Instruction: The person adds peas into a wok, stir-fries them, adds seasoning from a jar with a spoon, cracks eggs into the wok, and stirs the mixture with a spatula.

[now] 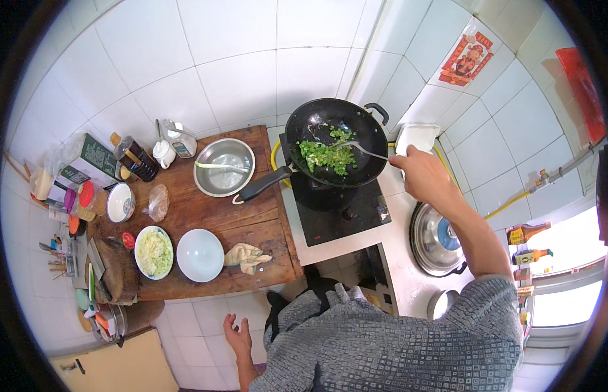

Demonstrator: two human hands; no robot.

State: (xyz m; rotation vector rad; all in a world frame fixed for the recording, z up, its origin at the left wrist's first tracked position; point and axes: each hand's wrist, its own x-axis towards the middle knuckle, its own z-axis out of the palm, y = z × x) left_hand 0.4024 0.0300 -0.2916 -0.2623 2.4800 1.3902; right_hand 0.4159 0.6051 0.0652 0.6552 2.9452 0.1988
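My right hand (424,175) grips the handle of a metal spoon or spatula (360,148), whose far end rests among chopped green vegetables (328,156). Those pieces lie in a black wok (304,117) on the stove. The wok's long black handle (265,183) points left over the wooden table, and no hand is on it. My left hand (239,335) hangs low over the tiled floor, holding nothing, its fingers apart. Nearest to it on the table are a folded cloth (247,257) and a pale bowl (200,256).
A steel basin (220,183) holds a green stalk. Left of the pale bowl, another bowl (153,252) contains shredded vegetable. A cleaver (95,257) lies on a round chopping block (120,274). Right of the stove sits a lidded pan (431,235). A yellow hose (505,205) runs along the wall.
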